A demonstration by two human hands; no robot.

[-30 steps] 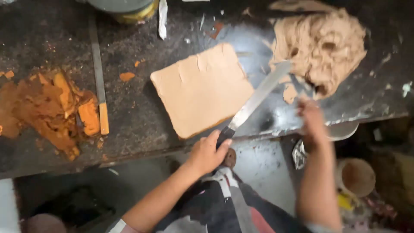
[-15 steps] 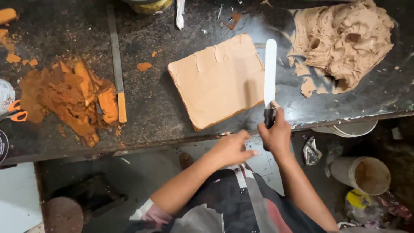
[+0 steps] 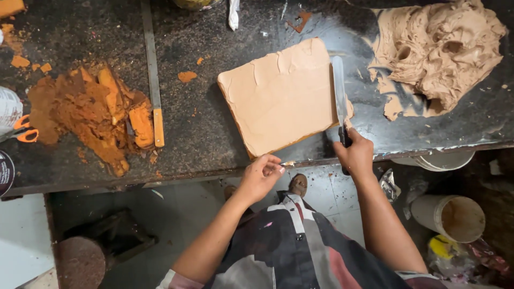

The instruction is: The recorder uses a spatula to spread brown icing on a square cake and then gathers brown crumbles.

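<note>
On the dark surface (image 3: 214, 134), far left at 9 o'clock, orange-handled scissors (image 3: 24, 128) lay beside a white container edge (image 3: 8, 109). Next, toward 10 o'clock, a heap of orange crumbs and cake offcuts (image 3: 91, 115) sat spread out. Just right of the heap lay a long knife with a wooden handle (image 3: 153, 80), blade pointing to 12 o'clock. Small orange scraps (image 3: 187, 76) were scattered near it. At centre sat a square slab cake (image 3: 281, 96) covered in light brown frosting, tilted, its near corner close to the surface's front edge. Left hand (image 3: 261, 176) at 6 o'clock hovered just off the front edge below the slab, fingers loosely curled, holding nothing, not touching the cake. Right hand (image 3: 354, 155), slightly right of that, was clenched around the dark handle of a long spatula (image 3: 339, 93); its blade pointed to 12 o'clock and lay flat against the slab's right side. At 2 o'clock a big mound of brown frosting (image 3: 439, 51) was piled on the surface, with smears around it. Below, at 4 o'clock on the floor, stood a round tub (image 3: 450, 217) with brown residue inside.
</note>
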